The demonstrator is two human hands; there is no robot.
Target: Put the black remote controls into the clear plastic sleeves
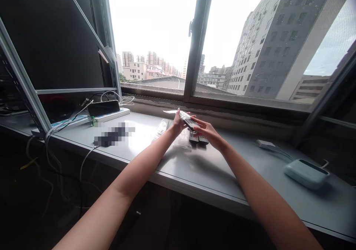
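Observation:
Both hands meet over the middle of the table (211,179). A dark remote control (190,122) with rows of buttons lies between them, tilted. My left hand (178,121) grips its far left end, where a white plastic sleeve (170,112) sticks out. My right hand (205,130) holds its near right end between thumb and fingers. Beneath the hands, two more dark remotes (198,138) rest side by side on the table. Clear plastic bags (182,142) lie left of those, and another wrapped item (162,127) is behind my left forearm.
A pale blue device (306,173) and a white charger (265,144) with a cable sit at the right. At the left are a blurred dark object (109,135), a power strip (122,112), a phone (103,108), cables and a metal shelf frame (23,75). Windows stand behind.

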